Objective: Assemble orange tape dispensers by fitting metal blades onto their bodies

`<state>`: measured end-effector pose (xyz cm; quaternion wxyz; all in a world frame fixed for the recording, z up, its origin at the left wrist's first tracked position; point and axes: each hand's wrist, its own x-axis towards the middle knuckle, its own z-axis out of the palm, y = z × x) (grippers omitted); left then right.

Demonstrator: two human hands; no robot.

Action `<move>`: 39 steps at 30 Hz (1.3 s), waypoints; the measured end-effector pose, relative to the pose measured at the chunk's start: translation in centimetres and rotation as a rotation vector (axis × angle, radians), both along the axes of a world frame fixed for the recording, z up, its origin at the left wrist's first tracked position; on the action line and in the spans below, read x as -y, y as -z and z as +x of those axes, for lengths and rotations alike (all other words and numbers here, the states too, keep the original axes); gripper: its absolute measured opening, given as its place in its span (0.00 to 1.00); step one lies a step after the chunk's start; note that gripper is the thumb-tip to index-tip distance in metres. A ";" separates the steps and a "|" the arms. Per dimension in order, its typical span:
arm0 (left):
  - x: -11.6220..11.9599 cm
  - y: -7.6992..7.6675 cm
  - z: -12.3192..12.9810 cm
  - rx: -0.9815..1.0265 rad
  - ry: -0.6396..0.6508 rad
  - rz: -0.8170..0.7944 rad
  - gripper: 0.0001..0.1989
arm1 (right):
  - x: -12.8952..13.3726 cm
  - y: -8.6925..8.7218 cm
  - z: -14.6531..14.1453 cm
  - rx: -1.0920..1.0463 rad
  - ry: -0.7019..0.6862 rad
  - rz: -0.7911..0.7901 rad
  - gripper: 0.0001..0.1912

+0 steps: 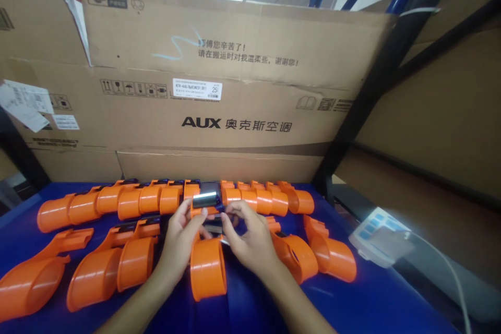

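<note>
Between my two hands is an orange tape dispenser with a dark head and a shiny toothed metal blade (205, 199). My left hand (183, 229) pinches it from the left, thumb toward the blade. From the right, my right hand (250, 237) closes its thumb and fingers on the other side; part of its grip is hidden. Just below sits an orange ring (207, 270), open end to the right; my hands hide whether it joins the held piece.
Rows of orange dispenser bodies (135, 263) lie on the blue tabletop (250, 308), several with dark fittings. Printed cardboard (235, 109) walls off the back. A dark metal post (348, 120) stands right, beside a white power strip (381, 235) with a cable.
</note>
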<state>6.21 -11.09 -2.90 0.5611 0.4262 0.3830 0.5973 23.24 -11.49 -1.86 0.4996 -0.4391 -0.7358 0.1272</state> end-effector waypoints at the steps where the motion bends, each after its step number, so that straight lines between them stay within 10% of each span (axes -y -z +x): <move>1: 0.0 0.0 0.0 0.001 -0.003 -0.002 0.25 | 0.0 -0.1 0.0 0.008 0.000 0.009 0.03; 32: 0.1 0.7 0.2 -0.121 0.042 0.117 0.17 | 0.1 -0.6 0.5 0.141 -0.056 0.106 0.06; 39: 0.6 -0.4 0.2 -0.001 0.089 0.018 0.21 | 0.1 -0.9 0.7 -0.159 -0.108 -0.080 0.08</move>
